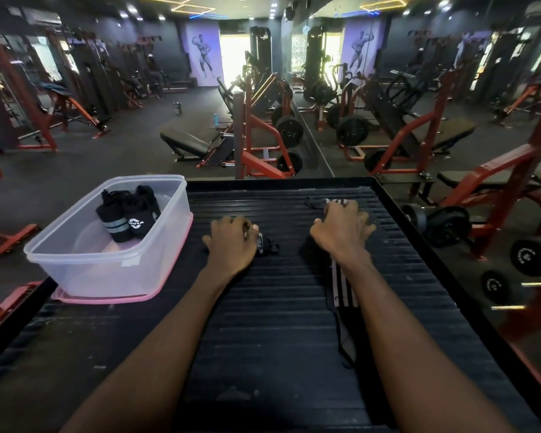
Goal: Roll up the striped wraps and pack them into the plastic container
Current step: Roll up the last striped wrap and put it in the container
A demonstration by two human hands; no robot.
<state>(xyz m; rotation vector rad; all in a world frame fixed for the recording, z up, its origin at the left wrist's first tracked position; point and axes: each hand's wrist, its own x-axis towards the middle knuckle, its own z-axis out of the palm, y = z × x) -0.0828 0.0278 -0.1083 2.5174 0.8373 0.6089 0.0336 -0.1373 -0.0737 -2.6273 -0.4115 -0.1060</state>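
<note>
Head cam view: one striped wrap [344,284] is lying flat on the black ribbed platform [278,323], running from near to far under the right forearm, with its far striped end poking out past the right hand [344,228]. That hand is spread over it with fingers bent down onto the fabric, looks like pressing or starting a roll, though I can't tell for sure if it's actually pinching anything. The left hand [231,242] is to the left of it, fingers curled round a small dark bundle [264,243] with a label, probably another wrap partly rolled or its strap end. Further left, on the platform's edge, the plastic container [107,267] with the pink base already has two rolled wraps [128,218] standing in it. So I'd say roughly halfway: two packed, at least one or two left to roll. Gym machines and weight plates all around.
</note>
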